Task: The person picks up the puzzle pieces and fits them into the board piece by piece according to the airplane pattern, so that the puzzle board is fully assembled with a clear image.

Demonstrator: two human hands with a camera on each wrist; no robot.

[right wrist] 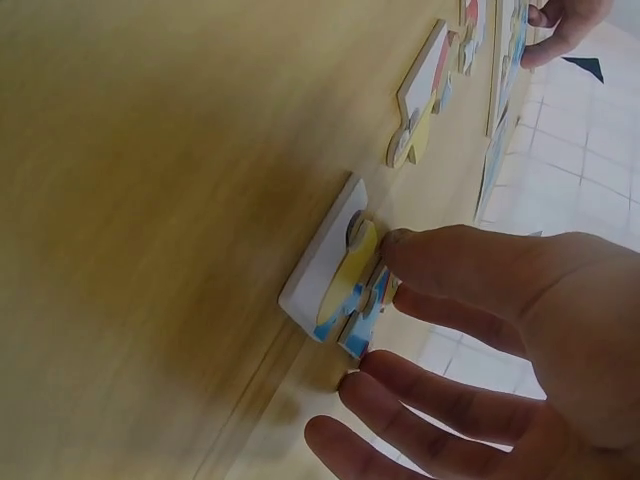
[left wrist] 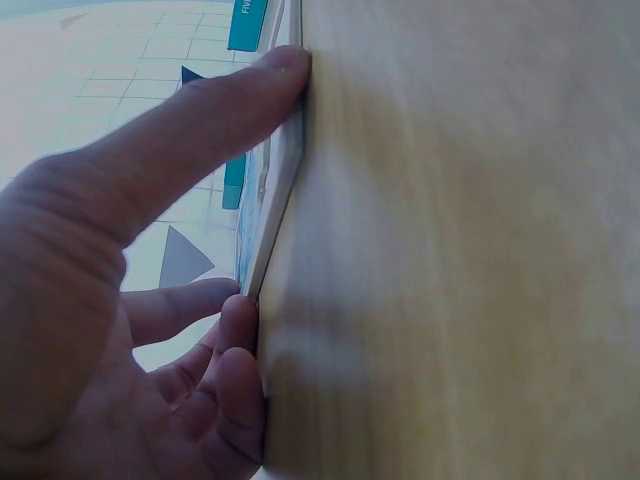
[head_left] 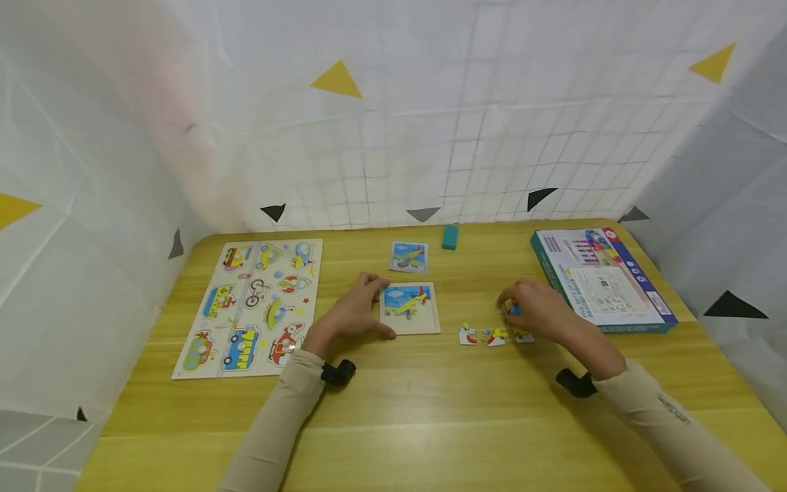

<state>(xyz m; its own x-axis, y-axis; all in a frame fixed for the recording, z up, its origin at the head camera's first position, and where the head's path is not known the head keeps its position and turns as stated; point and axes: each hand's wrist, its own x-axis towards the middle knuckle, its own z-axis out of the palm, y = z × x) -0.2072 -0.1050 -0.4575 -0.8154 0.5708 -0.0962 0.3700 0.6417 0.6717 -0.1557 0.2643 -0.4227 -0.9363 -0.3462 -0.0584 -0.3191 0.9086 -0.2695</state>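
A small square wooden puzzle board (head_left: 427,324), partly filled with a blue and yellow airplane picture, lies mid-table. My left hand (head_left: 356,311) holds it at the left side: the thumb (left wrist: 230,115) lies along the near edge, while the other fingers curl at the far-left corner. To the right, my right hand (head_left: 542,311) pinches a blue puzzle piece (right wrist: 360,328) between thumb and fingers, partly hidden by them in the head view. Right beside that piece is a white and yellow piece (right wrist: 335,262). More loose pieces (head_left: 495,339) lie between the hand and the board.
Behind the board lies an airplane picture card (head_left: 408,257), with a teal block (head_left: 450,237) to its right. A large vehicle peg puzzle (head_left: 246,314) covers the table's left part. At the right stands a flat game box (head_left: 605,280). White sheeting (head_left: 418,137) surrounds the table.
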